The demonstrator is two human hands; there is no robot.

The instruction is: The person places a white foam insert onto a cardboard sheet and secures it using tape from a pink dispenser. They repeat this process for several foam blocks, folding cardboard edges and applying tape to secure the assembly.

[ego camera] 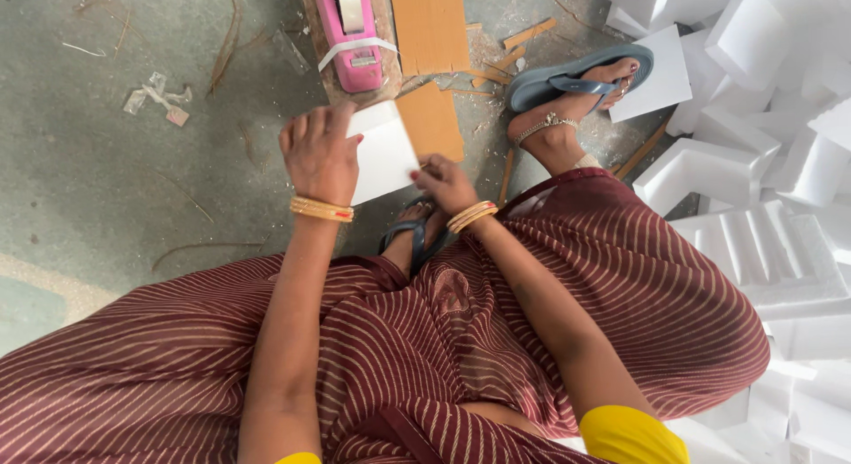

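White foam block matt, smooth; foam pieces same. Cardboard sheets brown, matt. Tape dispenser glossy pink plastic. Concrete floor rough. Bangles shiny.

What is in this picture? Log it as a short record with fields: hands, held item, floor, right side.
left hand: grips the top left of a white foam piece
right hand: pinches the same piece at its lower right edge
floor ahead: pink tape dispenser, brown cardboard pieces, wood slivers
right side: heap of white foam blocks
feet: blue sandals, one foot stretched out, the other tucked under the hands
clothing: maroon striped cloth over the lap
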